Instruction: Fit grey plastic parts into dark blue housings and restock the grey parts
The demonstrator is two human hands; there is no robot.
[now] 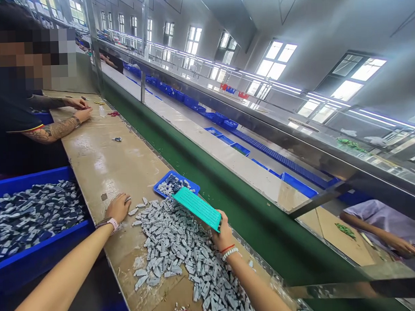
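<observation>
While the right hand (223, 234) fingers grip the teal tray (197, 209) at its near end, long axis running up-left over the grey parts (176, 247), the left hand (118, 207) rests loosely curled, nearer the pile's left edge on the bench (99, 164).

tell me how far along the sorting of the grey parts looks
Early, by the look of it. Done: only a few parts sit in the small blue tray. In hand: the right hand holds a teal board over the pile of grey parts, and the left hand rests on loose parts at its edge. Left: most of the pile, plus a full blue bin at the left.
</observation>
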